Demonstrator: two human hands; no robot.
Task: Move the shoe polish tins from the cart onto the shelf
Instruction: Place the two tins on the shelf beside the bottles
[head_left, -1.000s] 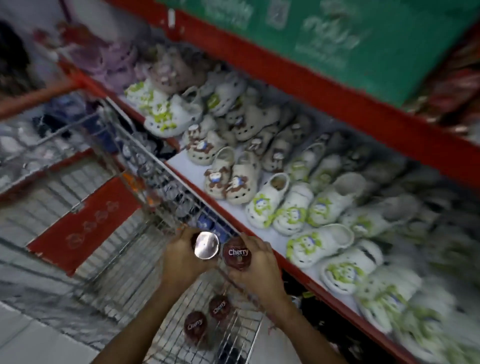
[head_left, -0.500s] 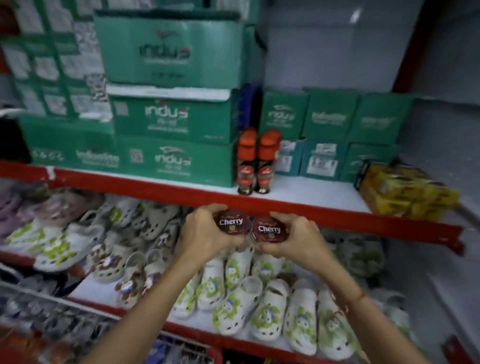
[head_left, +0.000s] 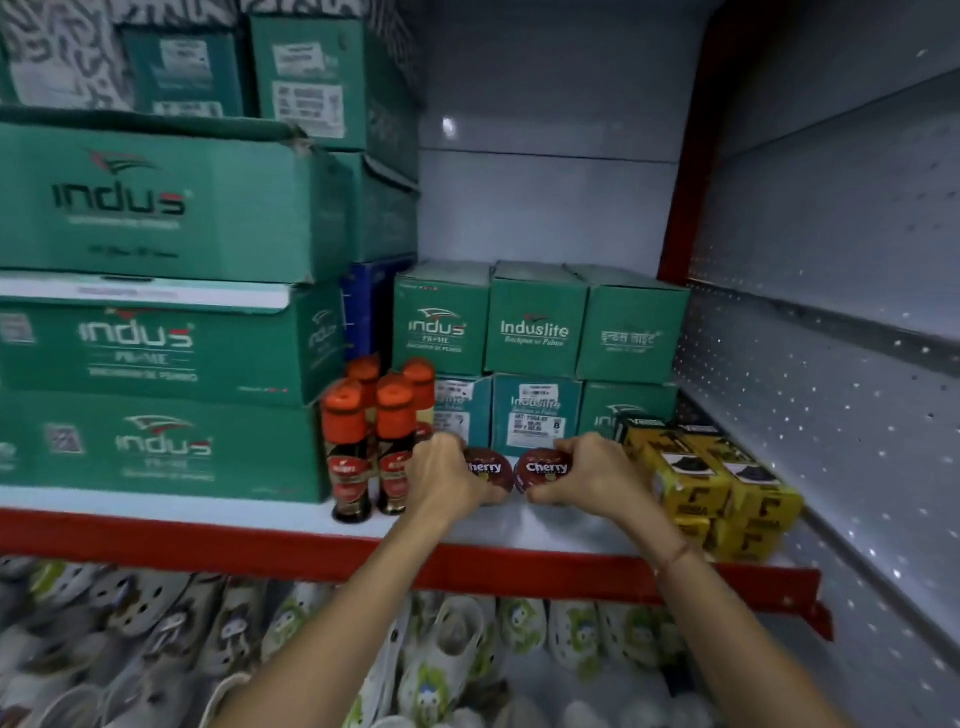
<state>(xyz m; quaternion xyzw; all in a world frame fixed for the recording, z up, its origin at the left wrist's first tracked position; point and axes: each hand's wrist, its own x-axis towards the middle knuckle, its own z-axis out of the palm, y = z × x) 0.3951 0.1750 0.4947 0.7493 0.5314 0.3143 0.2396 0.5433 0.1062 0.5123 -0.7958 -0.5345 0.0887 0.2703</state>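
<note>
Two round dark-red "Cherry" shoe polish tins stand on edge, side by side, low over the white shelf (head_left: 550, 525) with its red front lip. My left hand (head_left: 441, 480) grips the left tin (head_left: 485, 470) and covers part of its label. My right hand (head_left: 597, 475) grips the right tin (head_left: 543, 467), whose label faces me. Whether the tins touch the shelf board I cannot tell. The cart is out of view.
Several orange-capped polish bottles (head_left: 358, 441) stand just left of my left hand. Yellow packs (head_left: 711, 488) sit close on the right. Small green Indus boxes (head_left: 535, 364) are stacked behind, large green boxes (head_left: 156, 332) at the left. White clogs (head_left: 441, 660) fill the shelf below.
Both hands lifted the two tins from the cart, up past the red shelf lip and onto the upper shelf, between the bottles and yellow packs.
</note>
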